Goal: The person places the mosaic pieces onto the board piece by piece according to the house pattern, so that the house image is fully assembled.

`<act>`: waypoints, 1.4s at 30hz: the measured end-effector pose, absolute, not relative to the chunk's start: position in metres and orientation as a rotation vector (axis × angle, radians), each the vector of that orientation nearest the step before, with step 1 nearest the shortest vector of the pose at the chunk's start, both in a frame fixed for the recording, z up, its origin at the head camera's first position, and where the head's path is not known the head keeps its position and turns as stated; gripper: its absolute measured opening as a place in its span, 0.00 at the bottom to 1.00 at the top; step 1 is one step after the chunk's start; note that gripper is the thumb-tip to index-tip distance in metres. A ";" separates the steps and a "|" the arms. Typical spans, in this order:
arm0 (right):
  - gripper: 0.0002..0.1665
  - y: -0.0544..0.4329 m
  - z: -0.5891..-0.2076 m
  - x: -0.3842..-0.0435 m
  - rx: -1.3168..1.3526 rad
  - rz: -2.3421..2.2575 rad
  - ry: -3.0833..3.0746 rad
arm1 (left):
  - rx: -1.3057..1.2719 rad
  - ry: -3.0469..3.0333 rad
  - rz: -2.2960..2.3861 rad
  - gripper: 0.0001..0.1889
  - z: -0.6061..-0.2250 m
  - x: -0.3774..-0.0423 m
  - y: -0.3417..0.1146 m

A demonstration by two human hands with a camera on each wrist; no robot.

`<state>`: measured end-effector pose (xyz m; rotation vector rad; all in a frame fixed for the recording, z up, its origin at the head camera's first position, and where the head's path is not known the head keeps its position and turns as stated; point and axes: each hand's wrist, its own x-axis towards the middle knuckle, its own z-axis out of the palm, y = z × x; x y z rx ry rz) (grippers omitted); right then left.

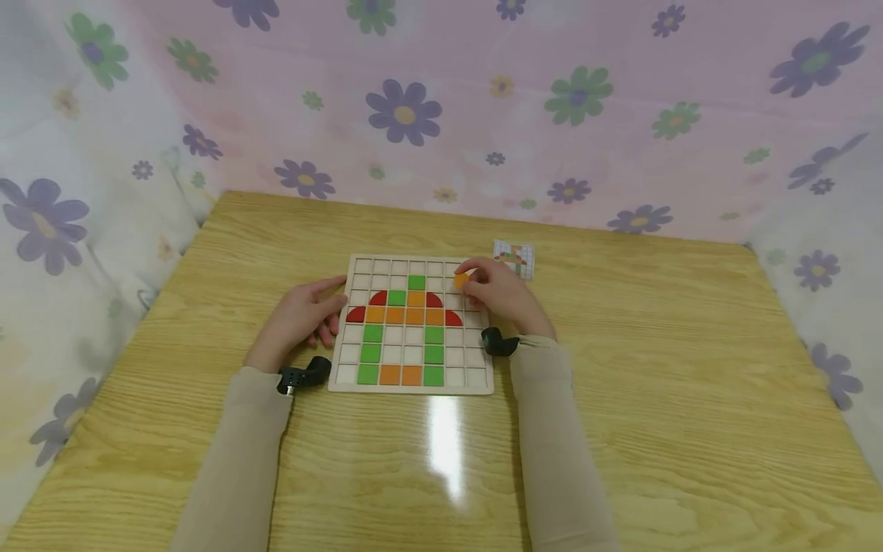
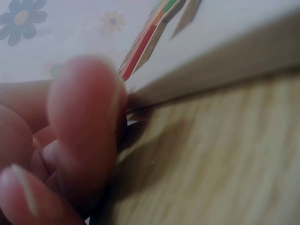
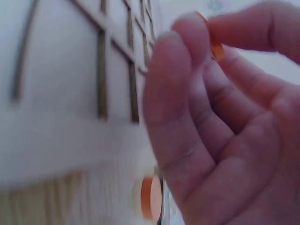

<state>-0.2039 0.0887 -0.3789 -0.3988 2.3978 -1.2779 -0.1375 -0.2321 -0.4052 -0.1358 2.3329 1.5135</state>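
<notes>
My right hand [image 1: 502, 290] pinches a small orange piece [image 1: 461, 280] between thumb and fingers, over the far right corner of a wooden grid board [image 1: 345, 355]. In the right wrist view the thin orange piece [image 3: 217, 50] is mostly covered by the fingertips. At the board's left edge, my left hand [image 1: 298, 318] rests with its index finger and thumb against the side. The left wrist view has a fingertip [image 2: 84, 98] right at that edge. Green squares [image 1: 372, 333], orange squares [image 1: 395, 315] and red curved pieces [image 1: 356, 314] sit in the grid cells, forming a pattern.
A small printed card [image 1: 522, 262] with a coloured grid picture lies behind the right hand, partly covered by it. Another orange piece with a curved edge [image 3: 152, 198] shows beyond the board in the right wrist view. A flowered cloth [image 1: 469, 115] hangs behind the wooden table [image 1: 690, 383].
</notes>
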 end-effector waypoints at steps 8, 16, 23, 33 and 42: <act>0.11 0.073 -0.374 -0.213 -0.474 -1.176 2.347 | -0.162 2.337 1.538 0.27 -0.405 -0.137 -0.233; 0.14 0.062 -0.372 -0.225 -0.528 -1.110 2.342 | -0.177 2.341 1.523 0.26 -0.405 -0.136 -0.234; 0.15 0.052 -0.380 -0.229 -0.528 -1.102 2.421 | -0.178 2.327 1.541 0.26 -0.404 -0.136 -0.232; 0.17 0.036 -0.381 -0.227 -0.415 -1.055 2.492 | -0.186 2.330 1.521 0.26 -0.409 -0.137 -0.230; 0.16 0.024 -0.385 -0.228 -0.388 -1.099 2.506 | -0.151 2.361 1.515 0.26 -0.408 -0.139 -0.231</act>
